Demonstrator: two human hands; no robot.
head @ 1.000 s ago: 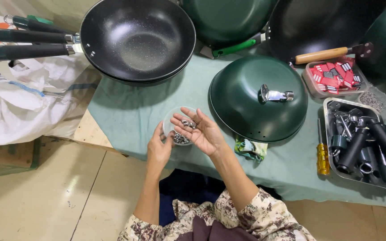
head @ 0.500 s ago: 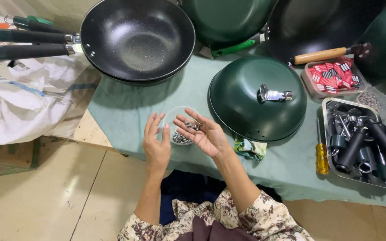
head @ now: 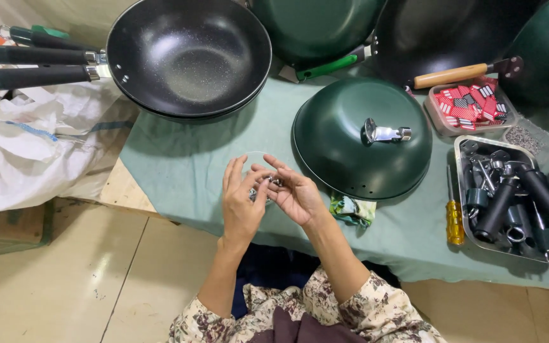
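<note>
- The left hand point(head: 241, 206) and right hand point(head: 293, 194) meet over a small round clear dish point(head: 257, 160) of tiny metal parts, near the front of the counter with a pale green cloth point(head: 192, 171).
- The left hand's fingers are raised and loosely spread, thumb tucked toward the parts; whether it pinches any, I cannot tell.
- The right hand lies palm up, fingers half curled, with small metal pieces point(head: 273, 183) at its fingertips.
- Just beside the right hand sits a dark green domed metal lid point(head: 351, 152) with a silver knob bracket point(head: 384, 133).
- Behind the dish stands a black non-stick wok point(head: 189, 57).
- At right, a steel tray of black handles point(head: 509, 197), with a yellow-handled screwdriver point(head: 455, 219) beside it.
</note>
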